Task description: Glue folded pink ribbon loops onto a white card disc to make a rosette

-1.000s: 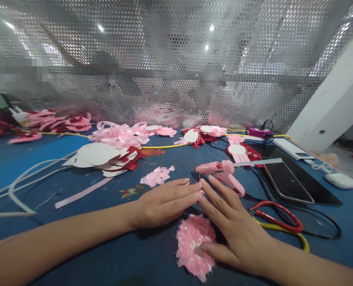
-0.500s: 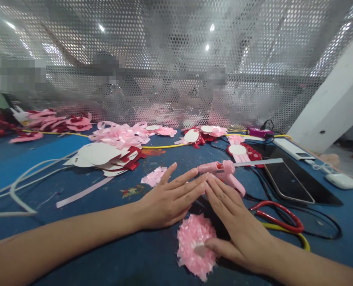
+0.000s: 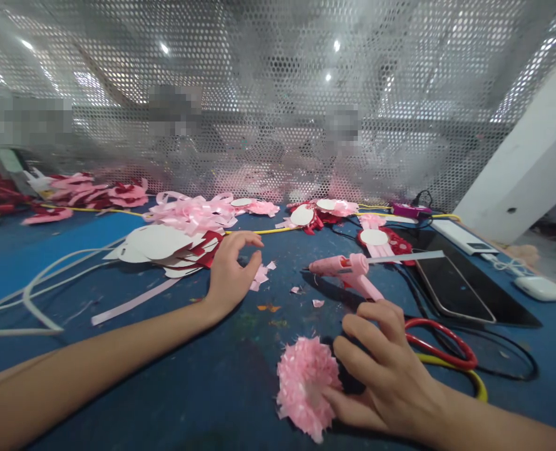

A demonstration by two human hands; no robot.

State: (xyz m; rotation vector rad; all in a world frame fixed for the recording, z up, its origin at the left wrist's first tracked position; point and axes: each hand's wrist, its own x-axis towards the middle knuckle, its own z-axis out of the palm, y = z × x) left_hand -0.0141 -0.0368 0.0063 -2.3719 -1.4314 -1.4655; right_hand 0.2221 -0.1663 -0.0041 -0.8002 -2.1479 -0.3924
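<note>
A round pink ruffled ribbon rosette [image 3: 306, 382] lies on the blue table in front of me. My right hand [image 3: 388, 363] is over its right edge, the thumb on its centre and the fingers curled, apart from the thumb. Beyond that hand lies a pink glue gun [image 3: 341, 266] with a glue stick out of its back. My left hand [image 3: 231, 272] has its fingers bent and apart, with nothing visible in them. It is beside a stack of white and red card cutouts [image 3: 153, 244], partly covering its right end. Pink ribbon scraps [image 3: 259, 277] are near its thumb.
Loose pink ribbon loops [image 3: 191, 212] lie behind the cutouts. On the right are a phone [image 3: 461, 285], red-handled pliers [image 3: 447, 335], a white power bank [image 3: 463, 235] and cables. Red-and-pink badges [image 3: 374, 237] lie further back, before a perforated metal screen [image 3: 278, 125].
My hands have parted. The left hand moved left and away from me towards the cutouts, uncovering small scraps. My right hand's fingers have curled, its thumb still at the rosette.
</note>
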